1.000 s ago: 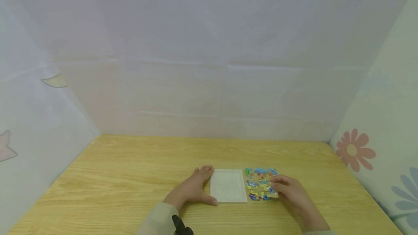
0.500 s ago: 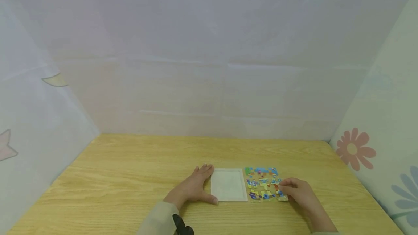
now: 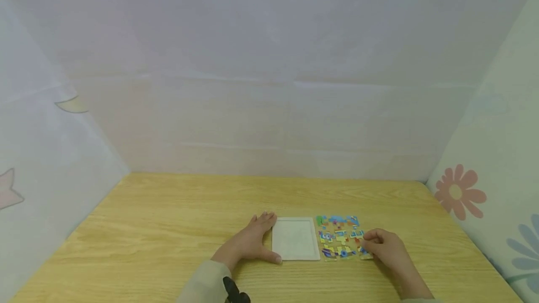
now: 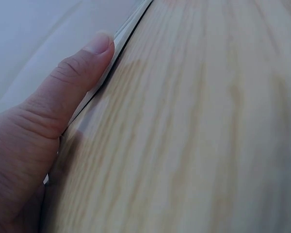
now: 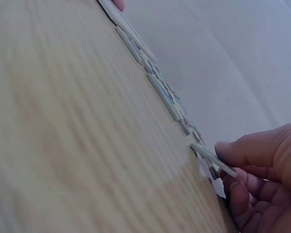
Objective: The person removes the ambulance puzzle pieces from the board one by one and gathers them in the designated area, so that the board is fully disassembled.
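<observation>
A white square puzzle tray (image 3: 296,240), bare inside, lies flat on the table. My left hand (image 3: 249,243) rests spread along its left side, fingers at the far corner and thumb (image 4: 80,75) at the near edge. To the right of the tray, jigsaw pieces (image 3: 339,236) with a colourful cartoon print lie picture side up in loose rows. At their near right corner, my right hand (image 3: 386,248) pinches a corner jigsaw piece (image 5: 214,159) between thumb and fingers. That piece is tilted, its far edge low beside the others; the fingers hide part of it.
The wooden table (image 3: 177,228) stretches out on both sides and behind the tray. A pale cloth backdrop (image 3: 269,106) rises at its back edge, with printed side panels left and right. A black strap or device (image 3: 236,291) sits at the left wrist.
My right hand has moved right, drawing the pinched jigsaw piece away from the neighbouring pieces, then nearly stopped. My left hand and the tray have stayed in place.
</observation>
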Motion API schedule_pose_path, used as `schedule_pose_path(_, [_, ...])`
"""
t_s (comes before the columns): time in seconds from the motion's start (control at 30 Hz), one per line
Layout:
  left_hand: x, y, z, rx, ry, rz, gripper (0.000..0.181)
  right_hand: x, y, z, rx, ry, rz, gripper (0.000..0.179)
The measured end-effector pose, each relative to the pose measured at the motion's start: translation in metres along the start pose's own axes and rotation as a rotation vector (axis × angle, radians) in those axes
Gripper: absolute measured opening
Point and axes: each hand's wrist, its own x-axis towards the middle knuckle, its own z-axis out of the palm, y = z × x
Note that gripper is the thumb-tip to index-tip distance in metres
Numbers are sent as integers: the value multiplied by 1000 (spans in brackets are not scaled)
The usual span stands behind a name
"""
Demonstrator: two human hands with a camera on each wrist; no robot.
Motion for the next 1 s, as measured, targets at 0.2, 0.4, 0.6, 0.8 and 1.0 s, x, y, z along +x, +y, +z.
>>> schedule_pose_path(0.2, [0, 1, -1, 8, -6, 3, 115, -1, 1, -1, -56, -3, -17, 27])
schedule_pose_path(0.4, [1, 0, -1, -5, -9, 2, 115, 0, 1, -2, -73, 10, -9, 26])
schedule_pose_path(0.6, [-4, -5, -2, -55, 41, -4, 108, 1, -5, -5, -34, -3, -22, 26])
schedule_pose_path(0.8, [-9, -12, -8, -218, 132, -52, 87, 0, -23, -12, 82, -13, -47, 29])
schedule_pose_path(1.0, [-12, -11, -17, -299, 297, -51, 69, 3, -47, -12, 155, 110, -97, 32])
